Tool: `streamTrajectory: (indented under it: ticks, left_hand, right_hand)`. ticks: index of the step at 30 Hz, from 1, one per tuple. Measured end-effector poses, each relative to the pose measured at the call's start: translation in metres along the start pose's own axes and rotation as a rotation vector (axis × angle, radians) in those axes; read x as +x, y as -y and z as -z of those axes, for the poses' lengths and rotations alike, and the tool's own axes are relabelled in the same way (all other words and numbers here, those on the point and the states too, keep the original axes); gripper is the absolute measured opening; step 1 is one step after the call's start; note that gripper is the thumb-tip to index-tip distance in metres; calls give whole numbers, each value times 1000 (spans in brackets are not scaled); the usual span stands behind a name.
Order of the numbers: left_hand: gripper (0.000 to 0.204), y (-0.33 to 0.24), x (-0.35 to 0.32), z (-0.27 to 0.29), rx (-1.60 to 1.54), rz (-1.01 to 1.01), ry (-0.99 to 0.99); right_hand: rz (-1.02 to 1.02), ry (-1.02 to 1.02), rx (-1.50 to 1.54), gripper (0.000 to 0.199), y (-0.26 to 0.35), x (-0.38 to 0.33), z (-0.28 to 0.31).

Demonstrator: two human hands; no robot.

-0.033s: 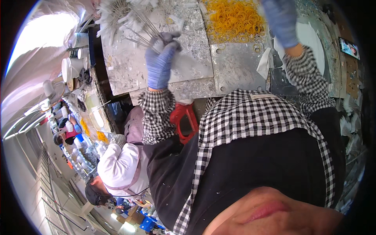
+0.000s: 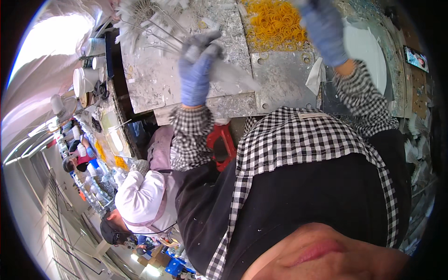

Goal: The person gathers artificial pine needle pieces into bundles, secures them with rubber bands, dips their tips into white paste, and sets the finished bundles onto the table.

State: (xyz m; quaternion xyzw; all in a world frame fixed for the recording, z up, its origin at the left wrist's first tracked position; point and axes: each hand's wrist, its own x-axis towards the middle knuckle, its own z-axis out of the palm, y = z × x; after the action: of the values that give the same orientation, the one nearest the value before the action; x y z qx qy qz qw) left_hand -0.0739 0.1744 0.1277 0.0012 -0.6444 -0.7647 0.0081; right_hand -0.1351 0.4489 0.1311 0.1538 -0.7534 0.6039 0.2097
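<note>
My left hand point(image 2: 196, 70), in a blue glove with grey fingers, is closed around a bunch of wire-handled brushes point(image 2: 235, 78). Their thin metal stems end in small loops and fan out to the upper left; the whitish bristle ends, smeared by motion, stick out to the right. My right hand point(image 2: 326, 35), gloved alike, reaches to the top edge beside a heap of yellow rubber rings point(image 2: 275, 23). Its fingers are blurred and partly cut off, so what they hold cannot be made out. More white-bristled brushes point(image 2: 135, 14) lie at the upper left.
Metal plates point(image 2: 280, 84) cover the stained worktable. A white scrap point(image 2: 316, 77) lies near the right forearm, and a white rounded sheet point(image 2: 366, 56) beyond it. A phone point(image 2: 415, 58) stands far right. A red stool point(image 2: 221, 144) is below the table; a co-worker point(image 2: 142, 198) sits left.
My left hand has shifted slightly right with the brushes, whose stems spread differently. My right hand has moved left and nearer to me, over the edge of the yellow rings.
</note>
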Motion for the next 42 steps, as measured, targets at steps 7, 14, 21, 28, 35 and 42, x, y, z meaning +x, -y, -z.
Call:
streamTrajectory:
  ticks: [7,14,21,28,35,42]
  left_hand:
    - [47,42,-20,-45,-276,18,-9]
    - [38,72,-55,-67,-133,499,194]
    - [49,70,-79,-56,-153,426,90]
    - [36,62,-73,-41,-154,295,-157]
    - [32,54,-59,-22,66,41,-112]
    - [32,58,-66,-25,-231,227,-15]
  right_hand:
    - [-228,519,235,35,-16,-91,-30]
    - [417,584,-620,41,-54,-97,-27]
    - [66,915,-152,50,-23,-88,10]
    - [-64,1480,-763,19,-15,-142,17]
    - [33,1442,-381,17,-43,-152,31]
    - [111,1259,-205,26,-62,-151,61]
